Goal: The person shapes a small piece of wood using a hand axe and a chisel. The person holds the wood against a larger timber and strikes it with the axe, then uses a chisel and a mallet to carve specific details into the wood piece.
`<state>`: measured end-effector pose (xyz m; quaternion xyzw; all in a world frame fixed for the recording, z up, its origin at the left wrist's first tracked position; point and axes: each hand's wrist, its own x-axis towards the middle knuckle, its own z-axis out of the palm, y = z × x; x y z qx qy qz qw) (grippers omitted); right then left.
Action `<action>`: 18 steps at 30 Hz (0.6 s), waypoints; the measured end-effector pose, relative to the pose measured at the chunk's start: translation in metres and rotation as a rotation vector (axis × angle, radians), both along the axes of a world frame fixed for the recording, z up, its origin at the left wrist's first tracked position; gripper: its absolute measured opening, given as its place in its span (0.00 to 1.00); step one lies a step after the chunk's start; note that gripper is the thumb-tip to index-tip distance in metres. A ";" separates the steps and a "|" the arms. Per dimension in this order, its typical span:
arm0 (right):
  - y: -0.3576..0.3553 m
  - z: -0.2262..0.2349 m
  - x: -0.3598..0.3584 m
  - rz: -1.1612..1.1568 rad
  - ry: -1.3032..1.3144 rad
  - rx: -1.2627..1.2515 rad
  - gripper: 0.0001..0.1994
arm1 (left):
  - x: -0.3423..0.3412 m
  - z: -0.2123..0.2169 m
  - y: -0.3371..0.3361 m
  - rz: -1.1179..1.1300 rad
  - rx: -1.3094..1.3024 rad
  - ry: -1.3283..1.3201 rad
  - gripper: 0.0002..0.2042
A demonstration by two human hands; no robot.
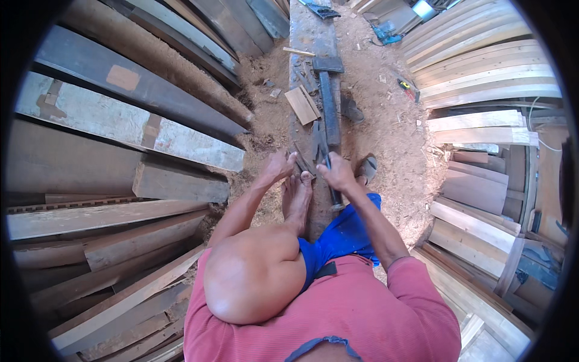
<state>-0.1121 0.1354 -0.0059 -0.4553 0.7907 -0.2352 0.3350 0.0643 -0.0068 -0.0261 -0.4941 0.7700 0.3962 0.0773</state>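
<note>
My left hand (279, 165) is closed, its fingertips pinching the end of a thin dark strip (303, 159), perhaps wood. That strip slants down toward the toes of my bare foot (297, 196), which rests on the plank bench. My right hand (339, 174) is wrapped around the dark handle of a narrow blade-like tool; its exact kind is unclear. Just beyond that hand, a long dark metal bar with a T-shaped head (328, 64) lies along the bench. Beside the bar are a small flat wooden board (303, 105) and some thin scraps.
The narrow plank bench (301, 36) runs away from me over a sawdust-covered floor (392, 133). Stacked boards (120, 111) crowd the left, and pale planks (482, 66) the right. A blue power tool (386, 35) and a yellow-and-red tool (407, 87) lie at far right.
</note>
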 end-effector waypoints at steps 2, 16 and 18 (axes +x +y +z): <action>0.009 -0.009 0.015 0.002 0.013 0.071 0.20 | -0.005 -0.028 0.006 0.014 0.010 -0.076 0.22; -0.015 -0.008 0.032 0.006 0.068 0.086 0.18 | 0.043 -0.028 0.000 0.659 0.610 0.822 0.06; -0.015 -0.012 0.029 0.025 0.059 0.143 0.18 | 0.058 -0.017 -0.010 0.703 0.738 0.950 0.06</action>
